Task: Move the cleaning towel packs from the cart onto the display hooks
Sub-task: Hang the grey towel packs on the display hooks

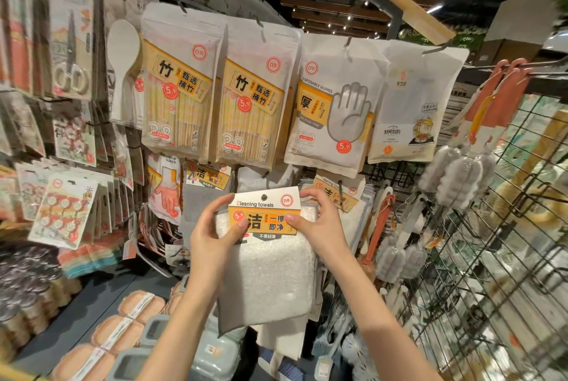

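I hold one cleaning towel pack point(267, 270) up in front of the display, a white cloth with an orange and white header card that has a round hang hole at its top. My left hand point(212, 236) pinches the card's left edge, thumb on the front. My right hand point(319, 223) grips the card's right edge. Right behind it, more cleaning towel packs point(335, 196) hang on a hook, and another pack with a grey cloth point(203, 183) hangs to the left. The cart is out of view.
Above hang bamboo stick bags point(178, 88), a disposable gloves bag point(335, 103) and another white bag point(415, 103). A black wire grid panel point(479, 257) with bottle brushes point(458, 177) stands on the right. Boxes and sponges point(129, 319) lie on the shelf below.
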`<state>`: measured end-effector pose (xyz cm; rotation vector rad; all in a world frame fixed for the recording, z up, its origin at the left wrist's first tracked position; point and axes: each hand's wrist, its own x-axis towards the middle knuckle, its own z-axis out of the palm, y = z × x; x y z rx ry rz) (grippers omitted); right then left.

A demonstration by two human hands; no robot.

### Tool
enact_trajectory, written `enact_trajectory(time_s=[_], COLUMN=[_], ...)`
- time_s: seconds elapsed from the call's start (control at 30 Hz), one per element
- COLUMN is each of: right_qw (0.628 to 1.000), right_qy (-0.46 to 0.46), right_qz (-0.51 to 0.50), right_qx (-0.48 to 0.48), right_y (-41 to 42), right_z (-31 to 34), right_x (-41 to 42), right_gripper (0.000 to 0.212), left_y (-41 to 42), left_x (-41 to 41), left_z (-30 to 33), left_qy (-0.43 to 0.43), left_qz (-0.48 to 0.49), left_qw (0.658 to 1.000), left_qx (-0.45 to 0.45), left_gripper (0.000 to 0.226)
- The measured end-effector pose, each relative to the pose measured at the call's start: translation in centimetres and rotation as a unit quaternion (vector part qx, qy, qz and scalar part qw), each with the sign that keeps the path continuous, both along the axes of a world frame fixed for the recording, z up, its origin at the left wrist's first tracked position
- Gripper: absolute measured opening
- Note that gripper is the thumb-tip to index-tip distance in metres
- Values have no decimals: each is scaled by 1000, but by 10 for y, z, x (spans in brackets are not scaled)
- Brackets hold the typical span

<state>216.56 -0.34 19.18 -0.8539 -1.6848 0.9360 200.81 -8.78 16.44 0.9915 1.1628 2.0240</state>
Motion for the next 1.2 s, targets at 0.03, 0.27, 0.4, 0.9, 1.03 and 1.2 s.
enact_trajectory(time_s=[0.03,0.27,0.4,0.9,1.03,1.2], right_qw=[1000,999,996,974,969,966], right_qy=[3,28,39,85,99,105], right_qz=[1,-36,-71,-205,-224,-237], right_qx=[0,-25,-40,-53,-41,-26], right_y=[-1,2,5,42,45,48], right_z=[-1,-9,-15,-25,-33,-35], right_x=[0,17,31,70,71,70], right_gripper=[37,37,37,31,32,34], left_y=[0,0,1,-5,-3,2], left_x=[-2,-8,-7,-10,-15,-19], left_z=[-1,2,2,-1,-5,-11], left_qy=[-4,18,22,79,97,109], left_qz=[1,27,9,14,20,31], left_qw=[1000,999,999,997,995,993], left_qx=[-1,-24,-23,-17,-25,-30], left_gripper=[44,45,35,6,7,7])
